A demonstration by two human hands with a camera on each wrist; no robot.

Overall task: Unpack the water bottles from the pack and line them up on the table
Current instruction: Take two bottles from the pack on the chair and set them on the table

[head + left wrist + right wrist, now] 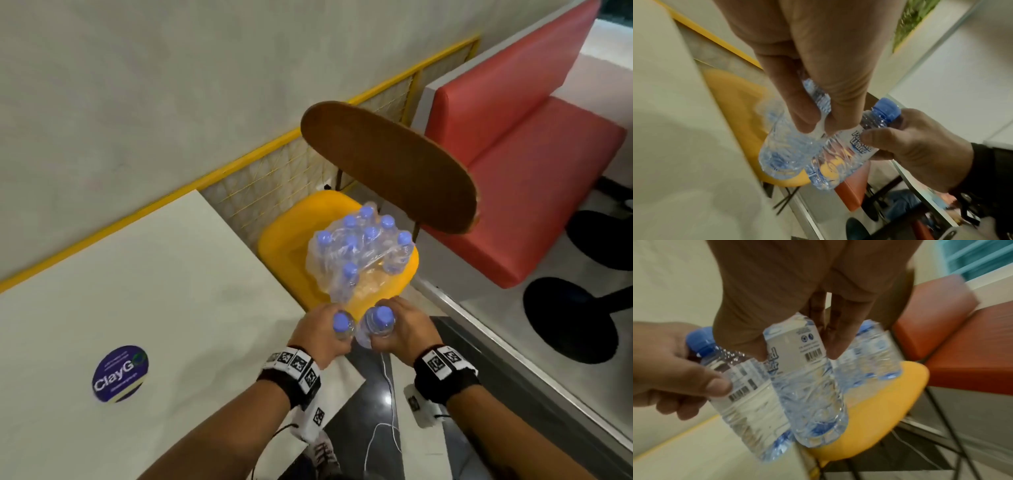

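A shrink-wrapped pack of blue-capped water bottles (359,253) sits on a yellow chair seat (287,236); its plastic is torn open on the near side. My left hand (320,330) grips one clear bottle (341,325) just in front of the pack. My right hand (406,329) grips a second bottle (378,323) beside it, and the two bottles touch. In the left wrist view my left hand (821,128) wraps its bottle (785,152). In the right wrist view my right hand (797,353) holds its labelled bottle (807,386). Both bottles hang over the gap between chair and white table (154,291).
The table carries a round blue sticker (120,373). A yellow mesh rail (267,174) runs along the wall behind. The chair has a brown backrest (387,164). A red bench (513,171) and black table bases (572,318) stand to the right.
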